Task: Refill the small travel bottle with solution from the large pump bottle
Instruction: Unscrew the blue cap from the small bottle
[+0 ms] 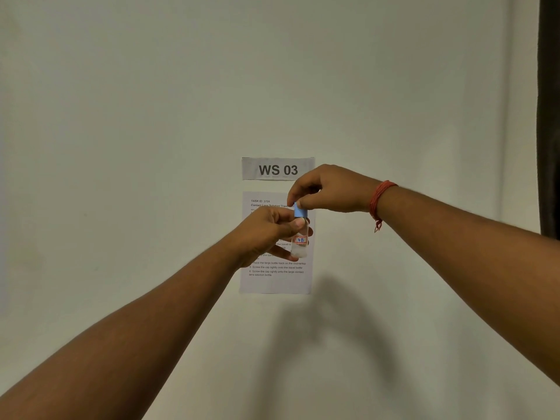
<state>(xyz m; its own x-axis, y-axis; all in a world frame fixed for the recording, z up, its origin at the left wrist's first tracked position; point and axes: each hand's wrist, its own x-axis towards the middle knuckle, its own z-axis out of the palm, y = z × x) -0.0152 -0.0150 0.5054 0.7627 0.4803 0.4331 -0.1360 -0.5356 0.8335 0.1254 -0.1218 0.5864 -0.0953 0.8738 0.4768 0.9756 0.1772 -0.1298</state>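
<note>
A small clear travel bottle (300, 244) with a white sticker marked "7B" is held upright in front of the wall. My left hand (269, 233) grips its body from the left, thumb across the neck. On top sits its blue cap (300, 211), which my right hand (325, 190) pinches from above between thumb and fingers. A red thread band circles my right wrist. The large pump bottle is not in view.
A pale wall fills the view. On it hang a "WS 03" label (278, 169) and a printed task sheet (274, 281) right behind the hands. A dark curtain edge (550, 116) runs down the far right.
</note>
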